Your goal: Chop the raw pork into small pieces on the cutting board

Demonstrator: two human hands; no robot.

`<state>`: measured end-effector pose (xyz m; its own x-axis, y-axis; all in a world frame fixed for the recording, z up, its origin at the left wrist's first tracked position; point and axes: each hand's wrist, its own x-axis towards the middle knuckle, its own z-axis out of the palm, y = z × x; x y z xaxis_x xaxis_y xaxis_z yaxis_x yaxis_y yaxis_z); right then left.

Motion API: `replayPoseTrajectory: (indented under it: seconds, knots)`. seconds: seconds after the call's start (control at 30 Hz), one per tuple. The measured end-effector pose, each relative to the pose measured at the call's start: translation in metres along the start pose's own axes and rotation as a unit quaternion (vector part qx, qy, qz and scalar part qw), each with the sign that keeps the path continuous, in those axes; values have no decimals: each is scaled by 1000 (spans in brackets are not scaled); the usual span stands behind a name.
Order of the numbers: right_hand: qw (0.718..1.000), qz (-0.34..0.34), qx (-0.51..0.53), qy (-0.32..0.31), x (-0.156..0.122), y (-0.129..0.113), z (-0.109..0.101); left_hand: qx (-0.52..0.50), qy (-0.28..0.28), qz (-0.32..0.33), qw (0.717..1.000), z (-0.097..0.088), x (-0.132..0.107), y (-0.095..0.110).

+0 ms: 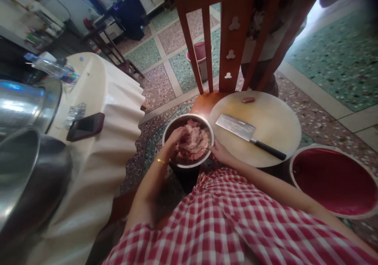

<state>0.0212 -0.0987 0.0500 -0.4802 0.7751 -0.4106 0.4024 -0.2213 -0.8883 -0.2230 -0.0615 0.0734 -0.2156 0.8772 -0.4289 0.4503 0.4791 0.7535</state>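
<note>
A steel bowl [211, 128] of pink minced meat [195, 139] stands in front of me. My left hand [177, 136] reaches over its left side, with fingers curled into the meat and the fingertips hidden. On the right of the bowl, my right hand [219, 152] grips the rim. Close to that hand lies a round pale cutting board [265, 119], bearing a cleaver [236, 128] with a black handle. A small piece of meat [248, 99] rests near the board's far edge.
A wooden chair [228, 32] stands behind the board; a person's legs show through its slats. To the right is a red-lined bucket [333, 182]. The cloth-covered table [118, 111] on the left holds large metal pots [32, 170], a phone [86, 127] and a plastic bottle [56, 69].
</note>
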Motion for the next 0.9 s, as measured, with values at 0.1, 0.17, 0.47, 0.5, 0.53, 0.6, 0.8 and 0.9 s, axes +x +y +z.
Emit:
replayPoseTrajectory:
  seconds: [0.1, 0.17, 0.47, 0.5, 0.53, 0.6, 0.8, 0.9]
  knots:
    - [996, 42, 80, -6, 1, -1, 5, 88, -45, 75, 992, 13, -18, 6]
    - [994, 38, 106, -2, 0, 0, 5, 171, -80, 129, 974, 24, -24, 10]
    - [989, 64, 126, 51, 2, -7, 10, 459, -117, 187, 860, 34, -18, -14]
    - [988, 67, 129, 50, 2, -7, 10, 466, -113, 171, 861, 28, -20, -17]
    - [988, 66, 134, 50, 2, -7, 10, 472, -105, 152, 862, 21, -22, -19]
    - [986, 60, 146, 49, 2, -5, 10, 485, -85, 113, 863, 8, -29, -20]
    - [987, 47, 147, 35, 2, -4, 8, 475, -88, 63, 873, -17, -59, -8]
    - [987, 43, 149, 35, 1, -5, 8, 471, -99, 69, 874, -15, -68, -7]
